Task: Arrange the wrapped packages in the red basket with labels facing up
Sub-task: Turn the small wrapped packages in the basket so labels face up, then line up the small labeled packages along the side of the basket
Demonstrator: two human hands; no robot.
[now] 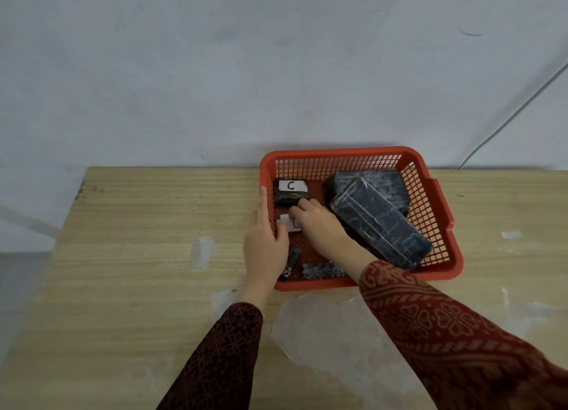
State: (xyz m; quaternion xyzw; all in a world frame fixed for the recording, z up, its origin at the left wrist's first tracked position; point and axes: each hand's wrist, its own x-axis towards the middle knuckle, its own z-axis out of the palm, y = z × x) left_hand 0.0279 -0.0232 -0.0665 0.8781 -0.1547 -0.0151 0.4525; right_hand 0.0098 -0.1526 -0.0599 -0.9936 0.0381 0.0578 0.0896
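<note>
The red basket (442, 200) sits at the bench's (138, 225) far edge, holding a package labelled C (290, 191) at the back left, a second labelled package (290, 223) mostly hidden under the hands, and two big packages (381, 222) stacked askew with no label showing. The left hand (264, 243) wraps over the basket's left wall, thumb inside. The right hand (319, 225) lies curled on the hidden package; its grip cannot be told, and two small dark packs (319, 269) at the near wall are hard to make out.

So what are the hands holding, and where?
The left hand grips the red basket by its left rim. The right hand rests on a labelled package; a grip cannot be told.
</note>
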